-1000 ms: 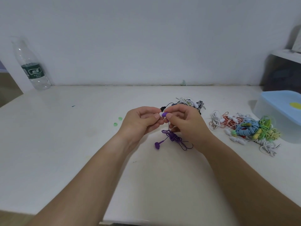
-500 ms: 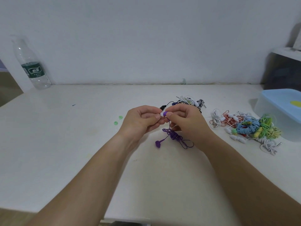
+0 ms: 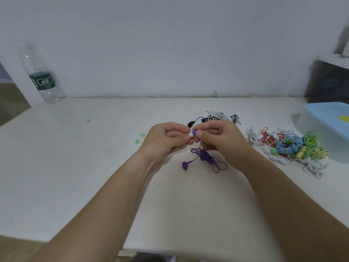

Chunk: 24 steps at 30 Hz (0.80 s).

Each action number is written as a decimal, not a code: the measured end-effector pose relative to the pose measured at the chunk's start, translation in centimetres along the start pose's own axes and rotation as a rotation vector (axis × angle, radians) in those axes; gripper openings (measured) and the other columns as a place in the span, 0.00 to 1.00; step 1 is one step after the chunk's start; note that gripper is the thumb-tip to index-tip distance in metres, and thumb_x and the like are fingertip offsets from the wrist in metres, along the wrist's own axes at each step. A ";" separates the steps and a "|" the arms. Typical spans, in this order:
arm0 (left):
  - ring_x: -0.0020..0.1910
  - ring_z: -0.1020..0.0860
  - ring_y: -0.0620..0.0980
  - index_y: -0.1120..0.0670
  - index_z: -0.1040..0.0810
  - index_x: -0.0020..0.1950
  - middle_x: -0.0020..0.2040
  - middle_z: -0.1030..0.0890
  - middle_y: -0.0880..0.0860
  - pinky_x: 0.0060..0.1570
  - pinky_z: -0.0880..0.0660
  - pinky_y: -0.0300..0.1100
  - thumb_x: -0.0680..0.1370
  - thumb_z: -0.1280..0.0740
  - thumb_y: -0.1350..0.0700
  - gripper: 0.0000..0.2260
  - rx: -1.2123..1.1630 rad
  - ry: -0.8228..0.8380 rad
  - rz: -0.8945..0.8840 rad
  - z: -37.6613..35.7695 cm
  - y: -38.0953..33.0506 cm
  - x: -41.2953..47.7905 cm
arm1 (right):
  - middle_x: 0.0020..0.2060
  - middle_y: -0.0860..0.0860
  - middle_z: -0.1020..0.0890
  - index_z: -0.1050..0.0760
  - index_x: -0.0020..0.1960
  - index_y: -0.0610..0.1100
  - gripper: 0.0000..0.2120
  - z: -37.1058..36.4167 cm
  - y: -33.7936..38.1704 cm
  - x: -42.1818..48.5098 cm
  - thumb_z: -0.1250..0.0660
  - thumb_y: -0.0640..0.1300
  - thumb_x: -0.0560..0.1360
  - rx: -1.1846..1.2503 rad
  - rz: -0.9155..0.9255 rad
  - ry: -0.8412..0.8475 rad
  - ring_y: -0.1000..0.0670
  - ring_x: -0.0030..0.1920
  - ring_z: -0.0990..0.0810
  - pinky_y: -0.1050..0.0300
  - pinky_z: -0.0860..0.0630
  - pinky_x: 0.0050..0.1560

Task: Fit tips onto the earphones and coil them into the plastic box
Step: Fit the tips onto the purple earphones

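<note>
Purple earphones (image 3: 204,157) lie loosely bundled on the table (image 3: 85,176), at six o'clock from the hands. Two green tips (image 3: 139,138) sit at nine o'clock. The left hand (image 3: 166,142) pinches a white tip (image 3: 191,134) against the purple bud (image 3: 194,132), which the right hand (image 3: 226,144) pinches. At three o'clock lie an earphone pile (image 3: 294,148) and the plastic box (image 3: 324,133).

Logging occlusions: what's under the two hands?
A bundled purple cable on the table, with one purple earbud lying free. The left hand and right hand cover most of the pinched earbud and its white tip.
</note>
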<state>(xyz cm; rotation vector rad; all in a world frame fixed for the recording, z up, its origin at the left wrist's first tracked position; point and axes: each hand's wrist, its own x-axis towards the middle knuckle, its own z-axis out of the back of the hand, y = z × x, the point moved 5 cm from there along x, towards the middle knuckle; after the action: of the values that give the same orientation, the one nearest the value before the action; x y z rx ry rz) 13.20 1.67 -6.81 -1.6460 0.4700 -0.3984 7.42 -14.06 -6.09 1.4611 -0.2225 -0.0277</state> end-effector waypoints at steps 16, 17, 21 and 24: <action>0.42 0.15 0.52 0.58 0.17 0.46 0.42 0.14 0.59 0.47 0.18 0.39 0.73 0.27 0.68 0.06 -0.006 -0.028 0.027 0.1 0.3 0.1 | 0.36 0.44 0.15 0.18 0.51 0.38 0.05 0.0 0.1 0.2 0.29 0.35 0.76 -0.100 0.065 -0.031 0.51 0.36 0.19 0.56 0.21 0.41; 0.43 0.15 0.52 0.58 0.17 0.47 0.42 0.14 0.59 0.48 0.19 0.39 0.73 0.27 0.68 0.06 -0.008 -0.026 0.026 0.1 0.3 0.1 | 0.36 0.44 0.15 0.18 0.51 0.38 0.05 0.0 0.1 0.2 0.29 0.36 0.76 -0.097 0.065 -0.035 0.50 0.37 0.20 0.56 0.21 0.41; 0.41 0.15 0.51 0.58 0.18 0.46 0.42 0.14 0.59 0.44 0.19 0.37 0.74 0.29 0.69 0.07 -0.056 -0.025 0.024 0.0 0.2 0.0 | 0.37 0.45 0.14 0.17 0.51 0.40 0.04 0.0 0.2 0.1 0.30 0.37 0.77 -0.051 0.038 -0.034 0.51 0.37 0.21 0.55 0.22 0.42; 0.41 0.15 0.50 0.58 0.17 0.47 0.42 0.14 0.59 0.44 0.20 0.36 0.74 0.29 0.69 0.07 -0.068 -0.018 0.027 0.0 0.1 0.0 | 0.38 0.45 0.14 0.16 0.51 0.40 0.05 0.0 0.3 -0.1 0.30 0.37 0.77 -0.031 0.023 -0.015 0.54 0.35 0.21 0.56 0.23 0.42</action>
<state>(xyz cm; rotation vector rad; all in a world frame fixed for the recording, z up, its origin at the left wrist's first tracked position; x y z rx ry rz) 13.15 1.63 -6.91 -1.7059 0.4962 -0.3509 7.34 -14.00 -5.85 1.4279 -0.2506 -0.0235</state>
